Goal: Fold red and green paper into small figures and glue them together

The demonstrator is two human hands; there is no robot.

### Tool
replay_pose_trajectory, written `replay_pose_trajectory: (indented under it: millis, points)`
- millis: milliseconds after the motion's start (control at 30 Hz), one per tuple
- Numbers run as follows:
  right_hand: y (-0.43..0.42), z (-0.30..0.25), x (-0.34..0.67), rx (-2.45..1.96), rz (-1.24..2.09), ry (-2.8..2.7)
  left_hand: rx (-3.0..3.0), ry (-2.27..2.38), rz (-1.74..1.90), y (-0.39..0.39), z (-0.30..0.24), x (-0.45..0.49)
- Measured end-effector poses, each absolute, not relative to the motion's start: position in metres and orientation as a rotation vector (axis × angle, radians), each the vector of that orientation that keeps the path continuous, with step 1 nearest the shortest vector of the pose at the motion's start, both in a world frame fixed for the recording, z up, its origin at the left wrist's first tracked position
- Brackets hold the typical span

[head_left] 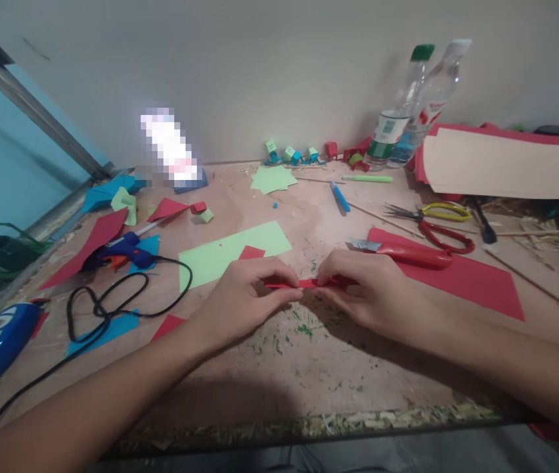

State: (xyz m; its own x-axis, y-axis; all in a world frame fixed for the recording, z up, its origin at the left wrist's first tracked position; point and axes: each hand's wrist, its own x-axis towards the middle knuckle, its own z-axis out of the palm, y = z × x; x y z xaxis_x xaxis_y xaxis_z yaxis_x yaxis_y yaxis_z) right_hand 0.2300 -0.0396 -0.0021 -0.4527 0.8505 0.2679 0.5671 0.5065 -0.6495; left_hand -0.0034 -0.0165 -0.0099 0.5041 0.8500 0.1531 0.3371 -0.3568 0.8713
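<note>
A narrow strip of red paper (307,284) is stretched between my two hands over the middle of the board. My left hand (254,289) pinches one end of it between thumb and fingers. The other end is pinched by my right hand (358,286), which hides part of it. Behind my left hand lies a light green paper sheet (234,246) with a small red paper piece (252,252) on it. A red-handled utility knife (407,253) rests on a red paper sheet (486,282), just beyond my right hand.
Scissors (437,220) lie at the right, below two plastic bottles (390,135). On the left are a blue glue gun (129,249) with its black cord and a blue device (0,341). A lit phone (171,148) leans on the wall. Small paper figures (291,155) stand at the back.
</note>
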Motion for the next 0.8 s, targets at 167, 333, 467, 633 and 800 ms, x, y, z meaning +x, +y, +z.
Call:
replay_pose_trajectory:
  millis: [167,333,467,633,800]
  points:
    - [-0.0402,-0.0021,0.231,-1.143,0.656,-2.145,1.839,1.041,0.856,-0.0178,-0.009,-0.0032]
    - [-0.0402,0.0008,0.2305,-1.173,0.685,-2.108,1.725,1.015,0.954,-0.0176,-0.0082,-0.0026]
    - [-0.0403,0.0066,0.2302,-1.223,0.712,-2.071,1.67,0.992,1.016,-0.0168,-0.0107,-0.0009]
    - [-0.0404,0.0071,0.2291,-1.257,0.707,-2.044,1.61,1.029,1.075,-0.0172,-0.0129,0.0]
    - [-0.0382,0.0055,0.2315,-1.248,0.646,-2.05,1.52,1.052,1.016,-0.0118,-0.0114,-0.0024]
